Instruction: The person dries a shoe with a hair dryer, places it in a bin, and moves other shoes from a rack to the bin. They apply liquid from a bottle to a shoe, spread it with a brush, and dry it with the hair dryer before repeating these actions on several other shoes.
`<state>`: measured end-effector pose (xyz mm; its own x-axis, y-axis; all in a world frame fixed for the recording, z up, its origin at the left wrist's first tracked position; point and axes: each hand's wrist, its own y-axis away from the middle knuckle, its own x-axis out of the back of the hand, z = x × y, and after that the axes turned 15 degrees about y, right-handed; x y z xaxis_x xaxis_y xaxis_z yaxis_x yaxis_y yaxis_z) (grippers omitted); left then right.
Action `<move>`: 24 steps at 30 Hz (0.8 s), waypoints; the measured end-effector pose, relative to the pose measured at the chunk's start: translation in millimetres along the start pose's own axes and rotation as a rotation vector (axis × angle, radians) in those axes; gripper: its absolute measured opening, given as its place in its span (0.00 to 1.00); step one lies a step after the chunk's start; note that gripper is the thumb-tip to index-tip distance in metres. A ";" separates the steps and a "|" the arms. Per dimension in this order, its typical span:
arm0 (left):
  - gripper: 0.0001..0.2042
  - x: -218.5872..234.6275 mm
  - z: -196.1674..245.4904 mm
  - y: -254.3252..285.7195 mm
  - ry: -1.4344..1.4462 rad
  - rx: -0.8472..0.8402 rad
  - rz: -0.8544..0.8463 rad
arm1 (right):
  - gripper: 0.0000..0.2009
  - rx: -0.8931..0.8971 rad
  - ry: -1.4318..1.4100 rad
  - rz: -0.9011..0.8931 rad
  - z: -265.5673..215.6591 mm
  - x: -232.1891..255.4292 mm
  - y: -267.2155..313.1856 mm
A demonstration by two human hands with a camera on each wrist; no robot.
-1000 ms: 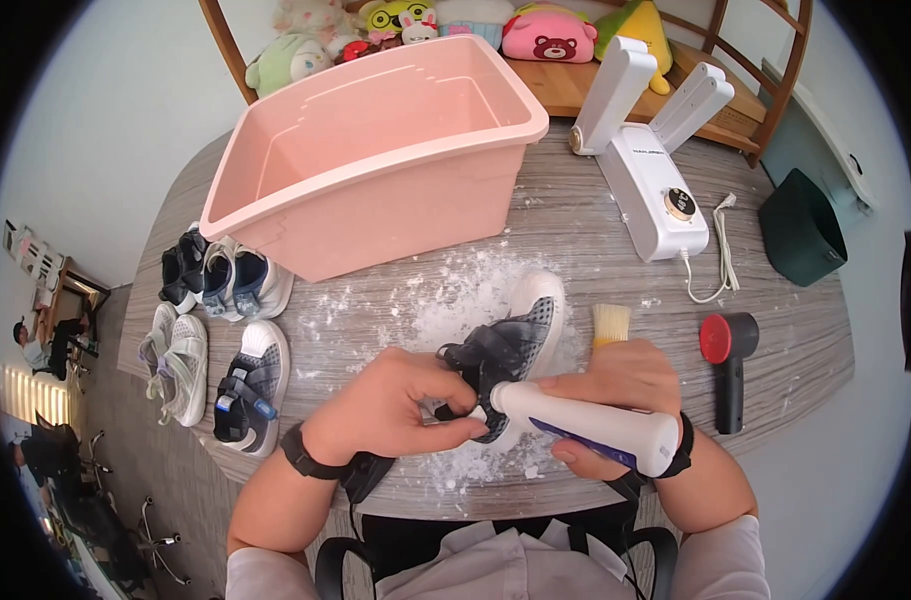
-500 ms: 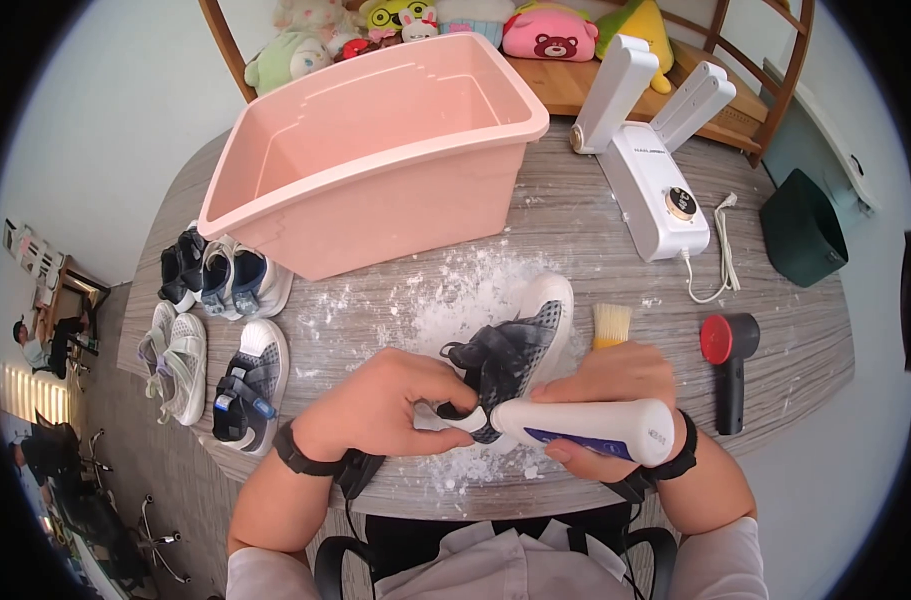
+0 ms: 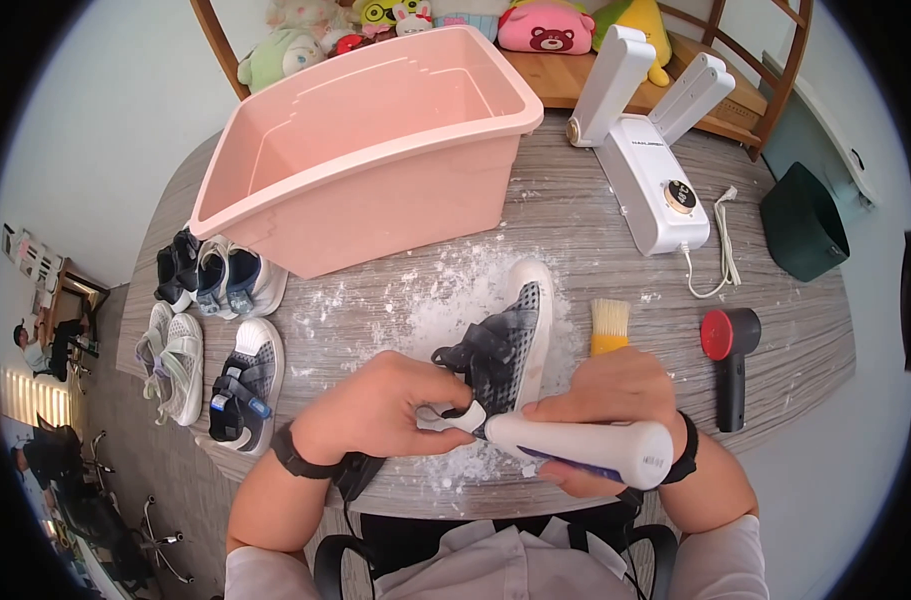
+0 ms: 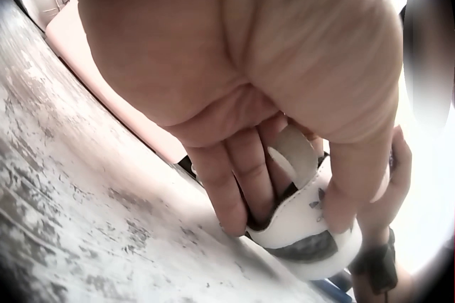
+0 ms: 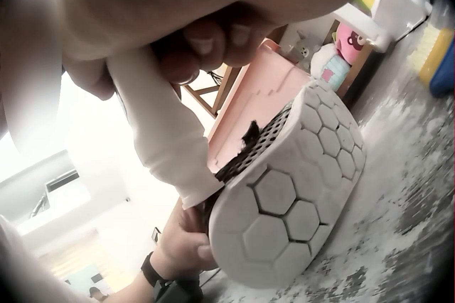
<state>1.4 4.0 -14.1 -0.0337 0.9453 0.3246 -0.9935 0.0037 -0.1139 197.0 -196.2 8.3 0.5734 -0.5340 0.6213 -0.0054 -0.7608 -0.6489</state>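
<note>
The left hand [image 3: 385, 405] is pinching the white heel of the shoe [image 3: 503, 350], its thumb pressing outside and its fingers reaching into the opening. The right hand [image 3: 615, 395] is curling round the white bottle [image 3: 585, 448], thumb and fingers on opposite sides. The bottle is slanting from its base at 4 o'clock to its mouth, which is resting against the shoe near the heel; whether anything is coming out cannot be told.

The shoe is standing between the hands at the near part of the table [image 3: 565, 205], tipping so that its hexagon-patterned sole [image 5: 284, 210] is facing the right wrist camera, its toe pointing to about 12 o'clock. White powder [image 3: 445, 315] is spreading around it.

From the shoe, the brush [image 3: 609, 328] is lying at 2 to 3 o'clock, just beyond the right hand, and the red-and-black tool [image 3: 731, 365] at 3 o'clock. The pink tub [image 3: 375, 210] is sitting at 11 o'clock, the white device [image 3: 647, 190] at 1 o'clock and the green bin [image 3: 803, 222] at 2 o'clock. A lone grey shoe [image 3: 245, 385] and a pale pair [image 3: 177, 365] are resting at 9 o'clock, with dark shoes [image 3: 220, 275] at 10 o'clock.
</note>
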 end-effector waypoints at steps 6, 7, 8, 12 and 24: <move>0.13 -10.5 -2.9 -2.7 0.046 -0.146 0.224 | 0.20 -0.005 0.048 0.063 5.5 5.1 6.6; 0.13 -9.9 -0.4 -1.9 0.045 -0.144 0.226 | 0.20 -0.004 0.046 0.063 2.9 5.1 7.5; 0.13 -8.7 4.9 -1.8 0.014 -0.162 0.224 | 0.18 -0.027 0.058 0.055 -1.2 5.9 8.8; 0.14 -10.1 8.9 -1.5 -0.017 -0.195 0.313 | 0.19 -0.073 0.121 0.103 -4.1 3.4 13.5; 0.20 -12.4 5.1 -1.6 -0.027 -0.167 0.349 | 0.19 0.004 0.089 0.166 11.3 6.2 9.7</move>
<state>2.9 -9.3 -13.2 -0.3714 0.8903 0.2634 -0.8907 -0.2615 -0.3719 209.8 -202.7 0.9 0.4906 -0.6827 0.5415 -0.0905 -0.6580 -0.7476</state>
